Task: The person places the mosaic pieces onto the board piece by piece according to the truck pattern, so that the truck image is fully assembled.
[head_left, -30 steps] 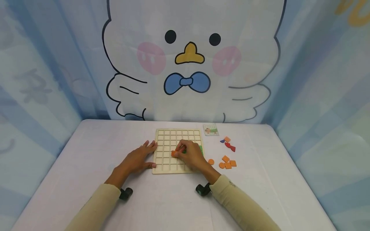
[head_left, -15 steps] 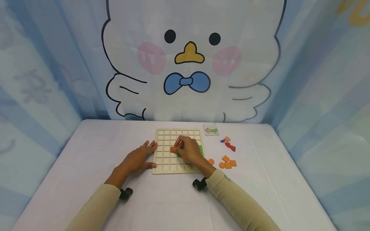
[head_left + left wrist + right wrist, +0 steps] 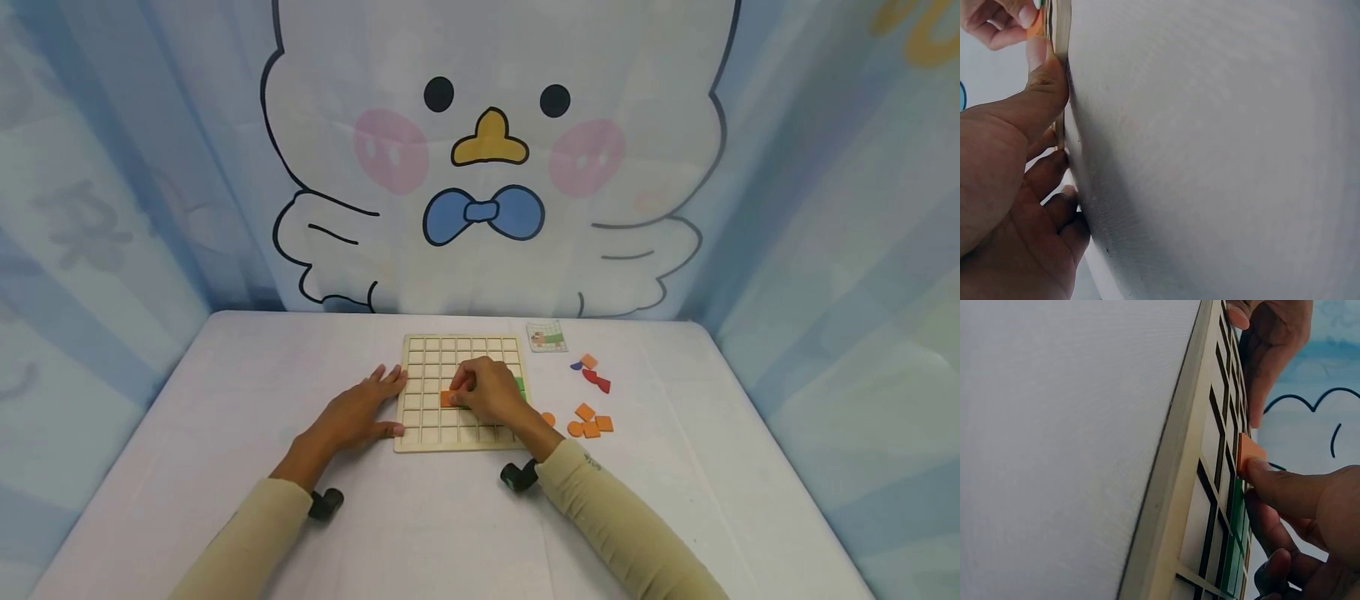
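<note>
A pale wooden grid board (image 3: 415, 421) lies on the white table. My left hand (image 3: 358, 414) rests at its left side, fingers spread, with thumb and fingertips at the edge. Over the middle of the board, my right hand (image 3: 491, 390) pinches an orange square tile (image 3: 447, 399) between thumb and fingers. In the right wrist view, that orange tile (image 3: 1250, 453) is tilted up from the grid beside a row of green tiles (image 3: 1233, 556). Part of the green row is hidden under the right hand in the head view.
Right of the board lie several orange squares (image 3: 592, 429) and round orange pieces (image 3: 575, 429). Farther back are red pieces (image 3: 596, 380), a blue piece (image 3: 576, 366) and another orange square (image 3: 588, 361). A small picture card (image 3: 547, 337) lies near the board's back right corner.
The right hand has shifted slightly left and away with the orange tile, then brought the tile a little nearer again. My left hand stays in place at the board's edge.
</note>
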Tool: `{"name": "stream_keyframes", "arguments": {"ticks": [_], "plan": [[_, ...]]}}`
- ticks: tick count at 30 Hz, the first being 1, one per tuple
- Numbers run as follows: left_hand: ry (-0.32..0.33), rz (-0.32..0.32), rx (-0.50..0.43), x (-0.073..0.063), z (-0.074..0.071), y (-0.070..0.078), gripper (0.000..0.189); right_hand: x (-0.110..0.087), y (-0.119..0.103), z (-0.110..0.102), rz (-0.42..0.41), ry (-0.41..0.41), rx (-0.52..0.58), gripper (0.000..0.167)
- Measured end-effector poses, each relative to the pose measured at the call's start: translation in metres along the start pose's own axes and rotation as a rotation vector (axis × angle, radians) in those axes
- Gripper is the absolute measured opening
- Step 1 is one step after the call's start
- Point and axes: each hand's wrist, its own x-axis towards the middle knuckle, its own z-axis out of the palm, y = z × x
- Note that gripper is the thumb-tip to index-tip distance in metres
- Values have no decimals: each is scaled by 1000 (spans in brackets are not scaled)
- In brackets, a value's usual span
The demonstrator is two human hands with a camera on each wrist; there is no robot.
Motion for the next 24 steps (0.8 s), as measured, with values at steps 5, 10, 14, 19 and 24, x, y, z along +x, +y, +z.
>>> {"name": "stream_keyframes", "arguments": {"ticks": [5,10,14,19,24], "plan": [[-1,1,-3,0,1,-1,95,0,-1,0,8,-29,-20,12],[-6,1,13,1,2,-3,95,0,1,0,-25,-5,-6,13],[-10,-1,33,2,3,-3,96,-3,5,-4,-34,21,31,12],[-11,-12,23,2,2,-3,96,-11,15,-15,-1,66,73,11],[-15,-19,17,2,3,-3,96,-19,29,-30,50,116,81,12]]}}
